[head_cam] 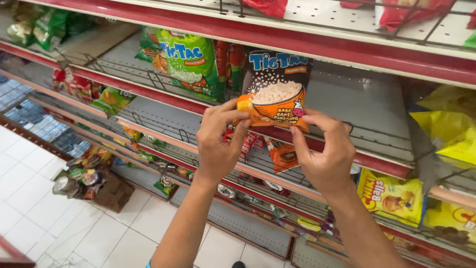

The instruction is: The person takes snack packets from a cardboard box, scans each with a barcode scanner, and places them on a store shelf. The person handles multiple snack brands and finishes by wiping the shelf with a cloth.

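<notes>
I hold a black and orange snack bag (275,87) upright in front of a red-edged shop shelf (347,104). My left hand (218,141) pinches its lower left corner. My right hand (325,151) grips its lower right corner. A green snack bag (188,62) of the same kind stands on the shelf just to the left of it. Behind the held bag, red packets (229,62) stand on the same shelf.
Yellow snack bags (448,129) lie at the right, and another yellow bag (391,196) sits on the shelf below. Small orange sachets (282,156) hang under my hands. A cardboard box of packets (89,181) stands on the white tiled floor (29,198) at lower left.
</notes>
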